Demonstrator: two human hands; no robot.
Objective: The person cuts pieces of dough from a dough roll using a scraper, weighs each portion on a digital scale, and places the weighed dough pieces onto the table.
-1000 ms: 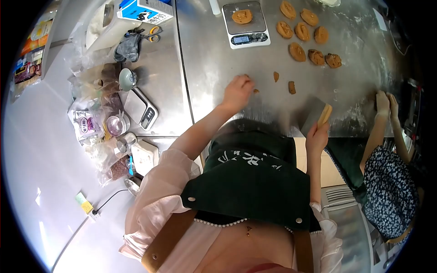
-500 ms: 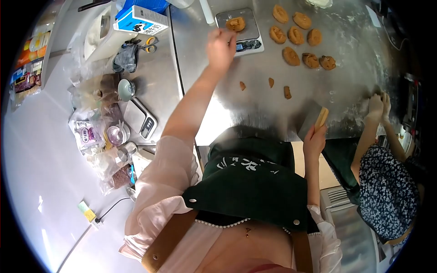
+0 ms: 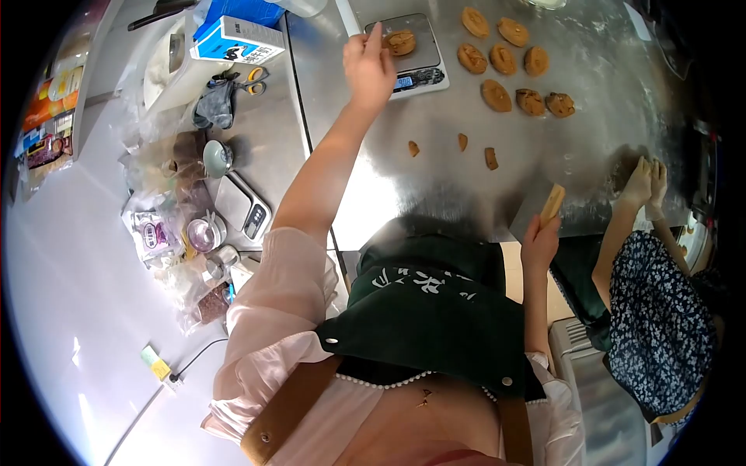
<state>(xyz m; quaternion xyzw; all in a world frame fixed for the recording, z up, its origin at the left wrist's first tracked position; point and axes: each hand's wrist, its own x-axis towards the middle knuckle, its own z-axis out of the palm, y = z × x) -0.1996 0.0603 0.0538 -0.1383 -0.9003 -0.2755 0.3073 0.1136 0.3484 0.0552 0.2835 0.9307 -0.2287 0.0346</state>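
Observation:
My left hand (image 3: 369, 71) is at the left edge of a digital kitchen scale (image 3: 430, 78), its index finger stretched out and the others partly bent, holding nothing I can see. A brown dough piece (image 3: 401, 43) sits on the scale's plate, just right of the fingers; whether they touch it I cannot tell. The scale's display is lit. Lower right, my right hand (image 3: 539, 242) is closed around the wooden handle of a dough scraper (image 3: 552, 203), whose metal blade points left over the table's front edge.
Several brown dough pieces (image 3: 503, 59) lie right of the scale, and small dough scraps (image 3: 491, 159) nearer me. To the left are scissors (image 3: 255, 81), a milk carton (image 3: 237, 39), a second scale (image 3: 252, 216) and a bowl (image 3: 217, 158). Another person's hands (image 3: 640, 182) rest at the table's right.
My left hand has moved slightly left and up, away from the dough piece's near side, and its index finger is now extended. The right hand still holds the scraper, almost unmoved.

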